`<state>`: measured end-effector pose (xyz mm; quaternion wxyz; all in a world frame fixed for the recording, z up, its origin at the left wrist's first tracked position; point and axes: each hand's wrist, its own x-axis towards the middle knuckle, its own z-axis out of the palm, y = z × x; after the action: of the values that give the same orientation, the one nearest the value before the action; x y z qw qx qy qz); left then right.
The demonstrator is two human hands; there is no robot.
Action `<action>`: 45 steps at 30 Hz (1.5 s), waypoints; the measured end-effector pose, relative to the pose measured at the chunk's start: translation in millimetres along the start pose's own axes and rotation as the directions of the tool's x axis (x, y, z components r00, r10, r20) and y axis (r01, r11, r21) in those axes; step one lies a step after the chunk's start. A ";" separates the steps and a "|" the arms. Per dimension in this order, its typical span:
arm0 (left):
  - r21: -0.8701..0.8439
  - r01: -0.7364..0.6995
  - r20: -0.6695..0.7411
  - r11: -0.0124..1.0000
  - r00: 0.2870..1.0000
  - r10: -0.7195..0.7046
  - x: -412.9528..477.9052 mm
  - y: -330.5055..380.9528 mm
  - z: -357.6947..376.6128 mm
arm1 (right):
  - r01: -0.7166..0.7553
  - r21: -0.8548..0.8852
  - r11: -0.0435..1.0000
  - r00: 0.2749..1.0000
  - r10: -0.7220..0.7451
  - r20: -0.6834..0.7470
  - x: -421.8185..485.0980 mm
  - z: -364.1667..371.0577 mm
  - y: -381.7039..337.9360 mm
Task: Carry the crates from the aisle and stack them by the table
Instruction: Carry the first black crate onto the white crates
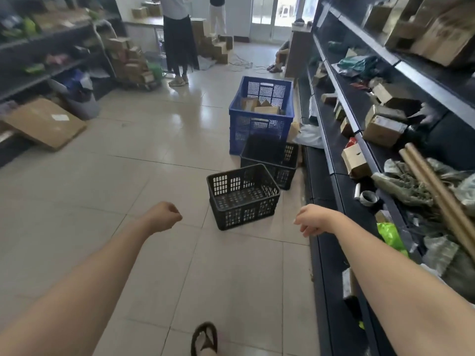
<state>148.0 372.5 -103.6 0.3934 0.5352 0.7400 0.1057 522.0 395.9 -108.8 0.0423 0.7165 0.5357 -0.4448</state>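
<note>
Both our hands are empty – left hand (164, 216) fisted, right hand (309, 220) loosely curled. Front crate (243, 196) touches the black crate (272, 160) behind – we'd likely snag lifting it.

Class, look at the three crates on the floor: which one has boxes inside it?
The blue crate, tallest and farthest away, holds cardboard boxes. The two black crates nearer the hands look empty.

Single head view, facing forward-down along aisle floor (154, 176), wide-angle.
</note>
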 end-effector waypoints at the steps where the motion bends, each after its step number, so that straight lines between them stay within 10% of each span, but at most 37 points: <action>1: 0.000 0.004 0.014 1.000 1.000 -0.004 22.5 6.9 -1.1 | -0.005 -0.004 1.000 1.000 0.005 0.002 19.4 -10.6 -7.5; 25: 0.125 0.271 0.028 0.954 0.961 -0.277 487.3 152.3 16.4 | -0.088 -0.220 0.971 0.991 0.108 0.084 480.3 -247.1 -87.4; 37: 0.033 0.554 -0.057 0.832 0.832 -0.551 704.9 50.6 179.5 | -0.146 -0.243 0.959 0.982 0.170 0.081 779.4 -165.5 -31.2; 41: -0.022 0.625 -0.142 0.780 0.771 -0.621 776.0 -26.1 247.5 | -0.212 -0.106 0.972 0.977 0.210 -0.031 876.7 -111.4 -0.3; 45: -0.509 0.598 -0.013 0.619 0.714 -0.700 821.4 -71.6 291.1 | -0.207 0.344 0.916 0.964 0.250 -0.086 938.6 -78.7 13.3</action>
<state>203.1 985.5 -724.7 0.4412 0.1033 0.8716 0.1869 607.8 1117.8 -707.9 -0.0618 0.7982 0.3670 -0.4737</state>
